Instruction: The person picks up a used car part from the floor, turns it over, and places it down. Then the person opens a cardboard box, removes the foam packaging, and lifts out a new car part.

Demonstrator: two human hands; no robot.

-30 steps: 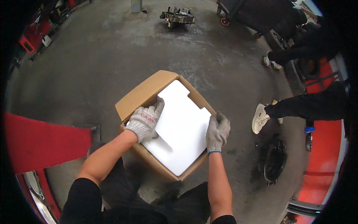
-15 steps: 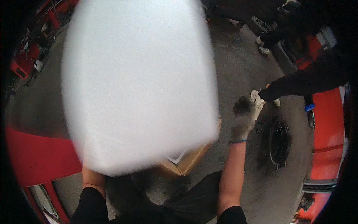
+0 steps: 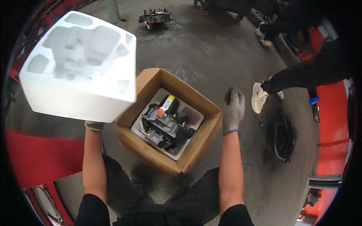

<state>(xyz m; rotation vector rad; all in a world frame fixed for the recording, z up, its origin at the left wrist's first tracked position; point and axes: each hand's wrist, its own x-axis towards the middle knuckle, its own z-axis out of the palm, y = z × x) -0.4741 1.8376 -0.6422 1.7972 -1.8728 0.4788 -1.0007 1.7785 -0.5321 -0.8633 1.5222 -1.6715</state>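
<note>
Big white block [image 3: 79, 88] up in the air, hollowed face in sight, at the left of the box [image 3: 201, 147], and the left hand [image 3: 94, 125] alone has it from below! What this calls for, I'd say, is calm carrying: keep the weight centred over that glove, don't let the block roll off it, and give the box's left corner room. The two overlap from here; whether they touch, can't tell. A second hand on the far side would steady such a wide piece.

Down a size to the box, with a foam tray [image 3: 175, 155] inside, and there in the tray lies the unit [image 3: 162, 122], dark and silver metal, right of the left hand, left of the right hand [image 3: 234, 109], touched by neither.

Now the hands! The left is bearing the block's underside, only its wrist end showing; exact finger placement is hidden. The right is free, fingers up, nothing visible in them, just beyond the box's right corner.

And smallest, on the unit: a yellow-and-white label [image 3: 168, 102], an orange cap [image 3: 160, 112] just beside it.
</note>
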